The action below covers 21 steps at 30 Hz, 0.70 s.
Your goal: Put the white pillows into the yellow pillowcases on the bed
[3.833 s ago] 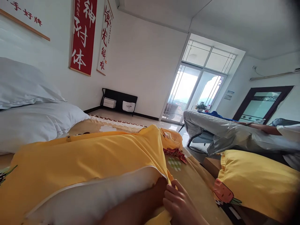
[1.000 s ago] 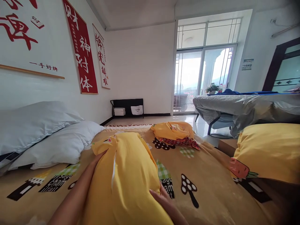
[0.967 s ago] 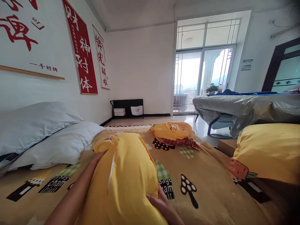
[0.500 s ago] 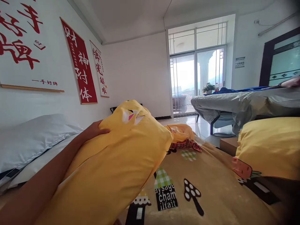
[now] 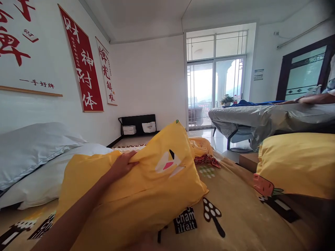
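Observation:
A yellow pillow (image 5: 146,195) with a printed white, pink and black design lies tilted across the bed before me. My left hand (image 5: 125,164) grips its upper edge, the thumb on the near face and the other fingers mostly hidden behind. At the bottom edge, a blurred patch of skin, seemingly my right hand (image 5: 143,242), shows against the pillow's underside; its fingers cannot be made out. Beneath lies a tan patterned blanket (image 5: 243,209).
White pillows (image 5: 39,150) lie along the left wall. Another yellow pillow (image 5: 298,164) with a carrot print is at right, beside a cardboard box (image 5: 248,161). A bunched yellow cloth (image 5: 201,144) lies beyond. Another person's arm (image 5: 318,98) rests on a covered table (image 5: 261,116).
The pillow has come down and tilted to the right, uncovering a black rack by the far wall. My left hand has moved right and lower with it. The view has shifted slightly.

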{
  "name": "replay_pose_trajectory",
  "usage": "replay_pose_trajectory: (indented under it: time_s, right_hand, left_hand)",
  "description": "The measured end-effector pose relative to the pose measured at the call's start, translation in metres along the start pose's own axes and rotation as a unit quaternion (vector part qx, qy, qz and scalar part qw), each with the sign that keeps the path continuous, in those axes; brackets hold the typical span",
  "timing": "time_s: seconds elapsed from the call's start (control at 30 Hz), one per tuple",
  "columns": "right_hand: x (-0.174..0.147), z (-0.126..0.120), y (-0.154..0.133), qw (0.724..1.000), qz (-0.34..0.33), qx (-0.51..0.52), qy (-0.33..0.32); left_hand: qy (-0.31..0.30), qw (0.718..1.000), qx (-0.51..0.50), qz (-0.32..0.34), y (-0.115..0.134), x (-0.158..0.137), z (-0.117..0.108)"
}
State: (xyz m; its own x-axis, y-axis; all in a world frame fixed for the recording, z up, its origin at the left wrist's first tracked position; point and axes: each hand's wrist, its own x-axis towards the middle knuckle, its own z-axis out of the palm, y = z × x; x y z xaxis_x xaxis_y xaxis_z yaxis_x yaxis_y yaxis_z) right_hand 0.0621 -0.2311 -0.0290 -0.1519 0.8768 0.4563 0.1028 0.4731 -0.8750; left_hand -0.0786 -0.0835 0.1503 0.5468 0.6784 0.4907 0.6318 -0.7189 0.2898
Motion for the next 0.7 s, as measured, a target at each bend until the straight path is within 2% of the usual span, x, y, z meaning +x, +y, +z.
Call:
replay_pose_trajectory:
  time_s: [0.07, 0.1, 0.13, 0.17, 0.23, 0.3, 0.37, 0.43, 0.53, 0.6, 0.7]
  right_hand:
    - [0.005, -0.036, 0.0, 0.999, -0.011, -0.04, 0.013]
    - [0.009, -0.057, -0.001, 0.995, -0.029, -0.084, 0.053]
    - [0.015, -0.08, -0.001, 0.981, -0.054, -0.141, 0.121]
    - [0.022, -0.102, 0.0, 0.952, -0.084, -0.209, 0.206]
    - [0.04, -0.141, 0.002, 0.854, -0.138, -0.343, 0.365]
    - [0.057, -0.169, 0.007, 0.787, -0.154, -0.431, 0.414]
    - [0.072, -0.185, 0.01, 0.745, -0.169, -0.491, 0.419]
    - [0.083, -0.194, 0.005, 0.707, -0.211, -0.543, 0.401]
    - [0.09, -0.2, -0.02, 0.653, -0.275, -0.609, 0.357]
    - [0.089, -0.202, -0.045, 0.639, -0.285, -0.63, 0.337]
    - [0.083, -0.2, -0.078, 0.648, -0.285, -0.649, 0.28]
  left_hand:
    - [0.006, 1.0, 0.02, 0.01, 0.002, -0.004, 0.011]
    - [0.006, 0.999, 0.026, 0.017, 0.004, -0.005, 0.014]
    - [0.005, 0.999, 0.031, 0.026, 0.007, -0.006, 0.015]
    - [0.005, 0.999, 0.037, 0.036, 0.011, -0.007, 0.016]
    - [0.008, 0.997, 0.054, 0.049, 0.018, -0.01, 0.016]
    - [0.016, 0.996, 0.068, 0.058, 0.023, -0.016, 0.015]
    - [0.031, 0.994, 0.078, 0.068, 0.023, -0.023, 0.015]
    - [0.049, 0.991, 0.092, 0.08, 0.021, -0.029, 0.016]
    - [0.076, 0.987, 0.113, 0.083, 0.015, -0.031, 0.016]
    - [0.083, 0.986, 0.123, 0.07, 0.009, -0.027, 0.014]
    - [0.065, 0.989, 0.129, 0.026, -0.004, -0.015, 0.01]
